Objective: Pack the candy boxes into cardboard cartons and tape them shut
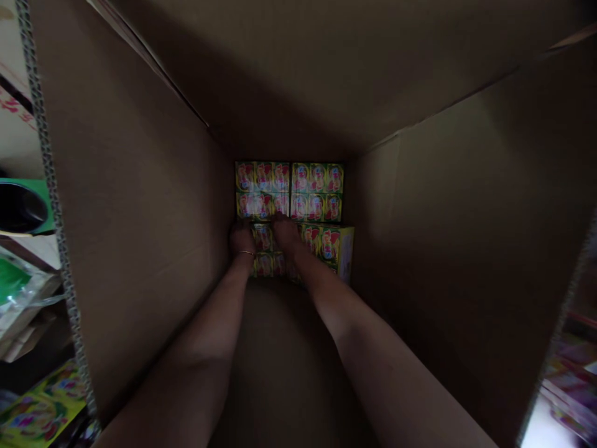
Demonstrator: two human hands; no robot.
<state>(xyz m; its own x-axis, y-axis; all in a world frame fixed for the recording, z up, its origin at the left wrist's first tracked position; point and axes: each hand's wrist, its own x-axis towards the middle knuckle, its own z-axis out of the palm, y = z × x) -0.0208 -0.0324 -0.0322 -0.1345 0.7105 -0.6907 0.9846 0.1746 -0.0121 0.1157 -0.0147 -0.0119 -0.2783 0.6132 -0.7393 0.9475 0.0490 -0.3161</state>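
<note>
A deep cardboard box (140,186) fills most of the view, its brown walls running down into shadow. Two bare forearms reach into it, the right one (373,354) slanting in from the lower right, the left one (200,336) running close along the left wall. Outside, past the box's left edge, lie a yellow printed pack (37,410) and, higher up, a green item (41,202) with a dark round opening.

At the far end of the box sit four bright printed packs in two rows: the upper-left pack (262,188), the upper-right pack (318,191), the lower-right pack (329,242) with its pale side showing, and the lower-left pack (263,238) between the hands. The left hand (241,238) is at that pack's left side, the right hand (285,233) at its right, fingers bent; in this gloom I cannot tell whether they grip it or merely rest there. A thin bracelet (246,252) circles the left wrist.
</note>
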